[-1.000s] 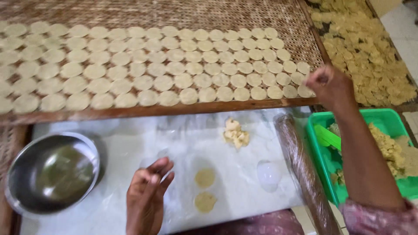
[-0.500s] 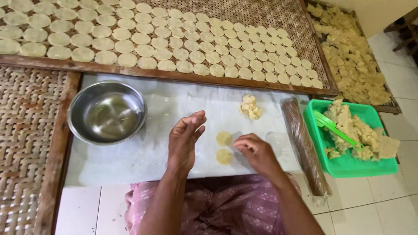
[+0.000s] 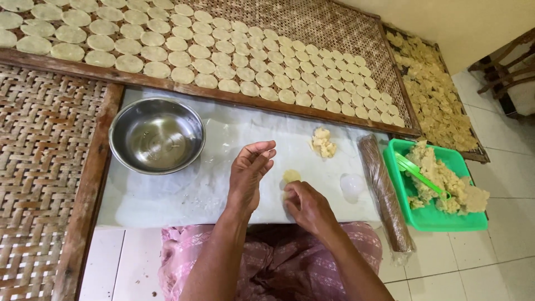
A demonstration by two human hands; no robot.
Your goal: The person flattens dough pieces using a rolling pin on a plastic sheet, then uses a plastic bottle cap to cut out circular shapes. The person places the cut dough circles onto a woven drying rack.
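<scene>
A small flat pale-yellow dough disc lies on the white plastic-covered desk, just beyond the right hand, whose fingers curl down onto the sheet, covering whatever lies beneath them. The left hand hovers just left of the disc, empty, fingers loosely together and slightly bent. A crumbly lump of pale dough sits farther back. A round steel bowl stands to the left. Right of the desk lie a plastic-wrapped brown rolling pin and a green plastic tray of dough. Behind, a woven bamboo rack carries rows of discs.
</scene>
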